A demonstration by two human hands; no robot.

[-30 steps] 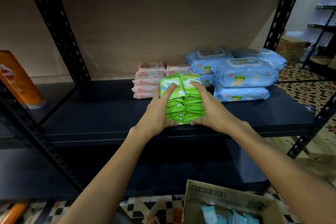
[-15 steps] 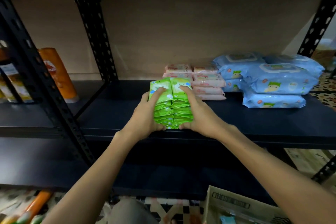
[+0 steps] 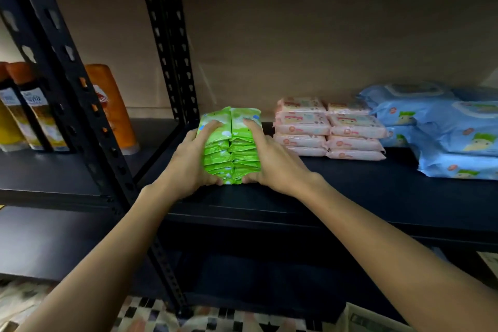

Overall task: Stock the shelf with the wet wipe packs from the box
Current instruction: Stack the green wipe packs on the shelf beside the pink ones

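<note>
Gripping a double stack of green packs point(image 3: 231, 147) between left hand point(image 3: 188, 162) and right hand point(image 3: 272, 160), near the shelf point(image 3: 350, 197) front edge by its left post. Pink packs point(image 3: 328, 129) and blue packs point(image 3: 442, 129) already shelved. Judged partway; box mostly out of frame, remaining stock unknown.

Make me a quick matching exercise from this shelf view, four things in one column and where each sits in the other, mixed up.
Things:
1. green packs
2. pink packs
3. blue packs
4. orange bottle

Places:
A. far right of the shelf
B. left bay, past the black post
C. between both hands
D. middle, between two other stacks

Pairs: 1-C, 2-D, 3-A, 4-B
</note>
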